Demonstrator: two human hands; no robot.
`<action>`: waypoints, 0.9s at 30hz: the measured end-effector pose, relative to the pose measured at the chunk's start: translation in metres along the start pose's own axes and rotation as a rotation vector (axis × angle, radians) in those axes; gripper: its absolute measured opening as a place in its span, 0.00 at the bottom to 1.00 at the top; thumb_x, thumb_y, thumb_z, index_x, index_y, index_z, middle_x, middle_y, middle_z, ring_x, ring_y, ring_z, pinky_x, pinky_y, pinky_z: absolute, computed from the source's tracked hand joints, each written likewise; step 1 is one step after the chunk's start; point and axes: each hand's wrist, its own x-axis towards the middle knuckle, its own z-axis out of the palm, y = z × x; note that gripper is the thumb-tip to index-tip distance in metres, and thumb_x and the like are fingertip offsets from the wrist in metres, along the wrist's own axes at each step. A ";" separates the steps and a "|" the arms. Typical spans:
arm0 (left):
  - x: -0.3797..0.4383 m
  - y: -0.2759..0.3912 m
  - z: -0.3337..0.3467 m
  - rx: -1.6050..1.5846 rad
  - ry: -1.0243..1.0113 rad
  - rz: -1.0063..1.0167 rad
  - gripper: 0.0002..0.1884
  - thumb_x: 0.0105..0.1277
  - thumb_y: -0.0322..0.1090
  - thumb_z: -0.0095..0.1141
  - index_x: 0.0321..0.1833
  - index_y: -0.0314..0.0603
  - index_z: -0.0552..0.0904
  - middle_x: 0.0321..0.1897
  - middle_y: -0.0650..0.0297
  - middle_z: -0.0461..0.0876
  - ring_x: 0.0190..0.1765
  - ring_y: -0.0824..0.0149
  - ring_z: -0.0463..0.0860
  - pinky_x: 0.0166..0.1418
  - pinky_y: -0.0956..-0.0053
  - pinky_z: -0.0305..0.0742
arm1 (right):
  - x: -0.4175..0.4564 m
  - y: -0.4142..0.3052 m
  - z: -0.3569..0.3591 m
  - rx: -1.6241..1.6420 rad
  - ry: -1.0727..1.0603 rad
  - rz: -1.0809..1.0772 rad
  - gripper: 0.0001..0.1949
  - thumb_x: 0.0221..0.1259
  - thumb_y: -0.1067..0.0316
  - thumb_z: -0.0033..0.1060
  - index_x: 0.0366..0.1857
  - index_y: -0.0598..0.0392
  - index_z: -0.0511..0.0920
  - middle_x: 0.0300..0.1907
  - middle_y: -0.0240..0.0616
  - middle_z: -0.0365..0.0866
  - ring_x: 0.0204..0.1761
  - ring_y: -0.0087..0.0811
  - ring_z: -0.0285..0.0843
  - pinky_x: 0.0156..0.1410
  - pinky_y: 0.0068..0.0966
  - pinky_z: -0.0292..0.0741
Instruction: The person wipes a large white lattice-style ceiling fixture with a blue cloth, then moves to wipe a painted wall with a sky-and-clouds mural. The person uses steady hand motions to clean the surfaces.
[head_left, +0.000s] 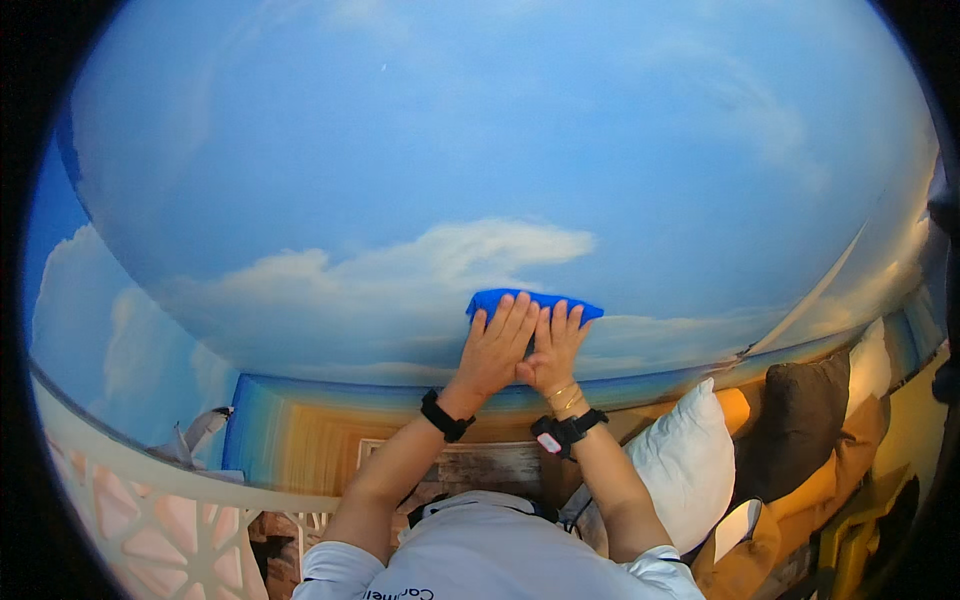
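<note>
A blue cloth (501, 300) is pressed against a large wall mural (480, 150) of blue sky and white clouds. My left hand (496, 346) lies flat over the cloth's left part, fingers pointing up. Beside it, my right hand (556, 349) presses the right part, with its thumb close to the left hand. Both palms and the middle of the cloth are hidden from view. Black straps circle both wrists, and the right wrist also carries thin gold-coloured bracelets (564, 397).
White (686, 465) and dark (795, 412) cushions rest on brown-orange seating (810, 480) at the right. A yellow piece of furniture (862, 525) stands beyond. A white lattice panel (172, 517) curves along the lower left, near a gull figure (199, 439).
</note>
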 end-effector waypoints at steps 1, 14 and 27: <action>-0.010 0.001 0.005 0.044 -0.028 0.021 0.36 0.67 0.62 0.36 0.67 0.38 0.64 0.71 0.50 0.55 0.75 0.51 0.47 0.73 0.49 0.30 | -0.008 -0.002 0.002 0.007 -0.012 -0.005 0.38 0.63 0.36 0.28 0.71 0.53 0.52 0.75 0.45 0.40 0.76 0.47 0.25 0.72 0.56 0.24; 0.044 -0.008 -0.007 -0.006 0.134 -0.043 0.38 0.68 0.64 0.31 0.69 0.38 0.61 0.72 0.48 0.50 0.75 0.49 0.42 0.71 0.47 0.22 | 0.055 0.005 -0.020 0.003 0.086 -0.017 0.36 0.63 0.38 0.31 0.69 0.53 0.58 0.73 0.44 0.46 0.76 0.47 0.32 0.72 0.54 0.27; -0.022 0.023 0.025 -0.073 -0.036 0.019 0.32 0.68 0.56 0.40 0.71 0.49 0.60 0.73 0.60 0.52 0.76 0.60 0.43 0.73 0.53 0.25 | -0.043 0.010 -0.004 0.007 -0.081 0.080 0.40 0.62 0.30 0.26 0.72 0.48 0.49 0.75 0.41 0.36 0.76 0.45 0.24 0.72 0.54 0.23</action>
